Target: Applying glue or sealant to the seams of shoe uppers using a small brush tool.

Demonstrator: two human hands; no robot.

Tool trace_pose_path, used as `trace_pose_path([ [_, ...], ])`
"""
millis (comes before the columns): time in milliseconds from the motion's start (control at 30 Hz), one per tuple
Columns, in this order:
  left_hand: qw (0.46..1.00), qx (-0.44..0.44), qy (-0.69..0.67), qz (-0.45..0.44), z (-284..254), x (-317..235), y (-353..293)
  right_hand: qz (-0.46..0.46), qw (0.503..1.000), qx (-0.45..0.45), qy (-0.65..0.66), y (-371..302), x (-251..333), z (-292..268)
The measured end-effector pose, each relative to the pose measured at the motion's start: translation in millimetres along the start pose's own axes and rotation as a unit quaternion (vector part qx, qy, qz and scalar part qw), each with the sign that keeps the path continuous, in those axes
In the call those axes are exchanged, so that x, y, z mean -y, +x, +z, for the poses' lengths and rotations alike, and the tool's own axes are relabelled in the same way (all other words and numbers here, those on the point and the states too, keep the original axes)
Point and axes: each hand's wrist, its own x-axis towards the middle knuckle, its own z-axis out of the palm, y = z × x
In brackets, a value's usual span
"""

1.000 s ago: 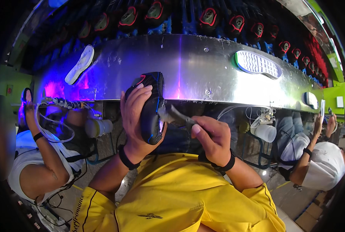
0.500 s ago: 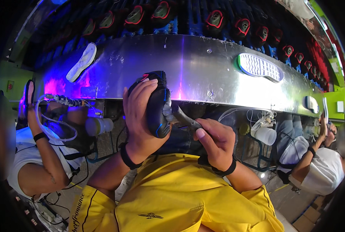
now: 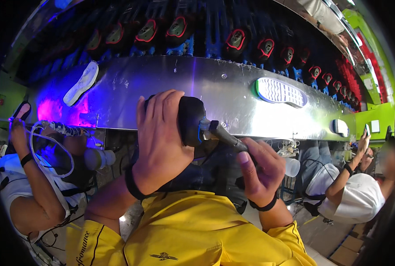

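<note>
My left hand is wrapped round a black shoe upper, its fingers spread over the far side and top. In front of my body, my right hand pinches the thin end of a dark-handled brush. The brush's thicker end meets the right-hand side of the shoe upper, along a greyish, wet-looking edge with a bit of blue. The bristles are mostly out of sight, and my left hand hides much of the shoe.
A metal ledge runs across, bearing a white sole at left and a white-and-green sole at right. Behind it, black shoes with red-trimmed collars stand on blue racks. Co-workers sit at left and right.
The shoe upper has turned in my left hand, showing less of its sole side. Both hands sit slightly lower against the ledge, and the brush has shifted along the shoe's edge.
</note>
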Motion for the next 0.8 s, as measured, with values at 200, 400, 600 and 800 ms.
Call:
trace_pose_path([
  [200,0.999,0.045,-0.028,0.013,-11,15,22,-0.088,0.996,0.017,-0.028,36,-16,-3],
  [400,0.997,0.066,-0.044,0.001,-18,28,38,-0.092,0.993,0.039,0.069,62,-46,22],
  [600,0.990,0.126,-0.056,-0.023,-28,42,55,-0.090,0.985,0.010,0.146,67,-67,58],
  [800,0.977,0.171,-0.114,-0.055,-30,50,68,-0.057,0.982,0.008,0.182,52,-84,81],
])
